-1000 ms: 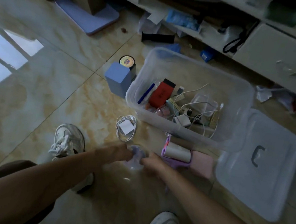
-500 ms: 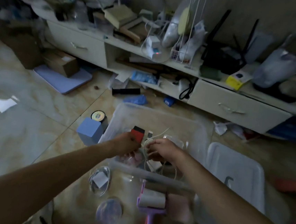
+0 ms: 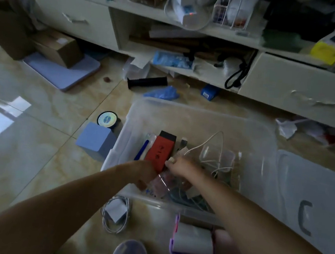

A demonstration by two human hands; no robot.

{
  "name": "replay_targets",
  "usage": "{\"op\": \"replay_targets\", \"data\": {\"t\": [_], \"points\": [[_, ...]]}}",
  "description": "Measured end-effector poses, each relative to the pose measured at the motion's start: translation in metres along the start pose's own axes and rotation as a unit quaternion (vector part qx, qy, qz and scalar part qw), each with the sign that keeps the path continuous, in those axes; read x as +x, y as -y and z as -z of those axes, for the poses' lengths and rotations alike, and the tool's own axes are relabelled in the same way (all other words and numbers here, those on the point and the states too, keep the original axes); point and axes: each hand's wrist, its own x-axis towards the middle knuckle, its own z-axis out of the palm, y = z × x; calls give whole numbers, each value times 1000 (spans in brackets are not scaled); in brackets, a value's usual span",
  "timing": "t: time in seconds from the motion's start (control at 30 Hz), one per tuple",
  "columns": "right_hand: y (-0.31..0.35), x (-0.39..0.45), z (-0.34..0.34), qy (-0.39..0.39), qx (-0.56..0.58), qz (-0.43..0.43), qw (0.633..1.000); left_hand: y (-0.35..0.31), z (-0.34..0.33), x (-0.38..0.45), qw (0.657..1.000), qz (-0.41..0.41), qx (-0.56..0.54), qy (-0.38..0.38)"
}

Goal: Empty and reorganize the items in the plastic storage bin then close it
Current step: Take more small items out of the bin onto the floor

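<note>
Both hands reach into the clear storage bin (image 3: 264, 136) on the floor. The left hand (image 3: 148, 173) curls its fingers at the near end of a red device (image 3: 160, 153), though whether it grips is unclear; the right hand (image 3: 181, 165) pinches something small and pale beside it. White cables (image 3: 213, 149) lie tangled just right of the hands. Risk: lifting the device may snag a cable and drag loose items out. The lid (image 3: 309, 191) lies beside the bin.
</note>
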Motion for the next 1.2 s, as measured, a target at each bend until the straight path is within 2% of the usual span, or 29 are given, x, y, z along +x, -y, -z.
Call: {"op": "replay_targets", "data": {"t": [0.07, 0.13, 0.27, 0.33, 0.4, 0.5, 0.6, 0.73, 0.8, 0.9, 1.0, 1.03, 1.1, 1.17, 1.2], "points": [[0, 6, -7, -34, -50, -13, 998, 2, -2, 4, 997, 23, -67, 11], [4, 8, -11, -48, -49, -19, 997, 7, -4, 14, 993, 44, -111, 19], [11, 0, 4, 15, -12, -72, 997, 9, -5, 20, 973, 77, -213, 38], [10, -5, 13, 58, 45, -69, 995, 10, -4, 19, 969, 83, -227, 45], [5, -8, 15, 68, 82, -54, 993, 11, -4, 21, 966, 93, -238, 49], [4, -20, 15, 64, 69, -93, 991, 14, -3, 18, 965, 98, -233, 68], [-2, -31, 19, 35, 106, -61, 992, 13, 0, 11, 972, 94, -207, 59], [-11, -47, 31, 46, 187, -16, 981, 12, 8, -9, 973, 34, -214, 81], [-9, -55, 48, 77, 195, -22, 977, 10, 14, -17, 975, 5, -215, 52], [8, -74, 94, 115, 99, -49, 987, 3, 32, -27, 979, -36, -196, -50], [37, -74, 135, 95, -68, -29, 993, -10, 51, -41, 961, -58, -259, -80], [49, -70, 138, 122, -101, -14, 987, -14, 54, -44, 954, -60, -279, -93], [66, -61, 123, 238, -156, 7, 959, -19, 55, -45, 944, -67, -299, -124], [66, -41, 81, 345, -178, 29, 921, -21, 52, -45, 939, -83, -306, -137], [59, -28, 53, 371, -181, 62, 909, -19, 50, -44, 938, -87, -308, -137]]}}
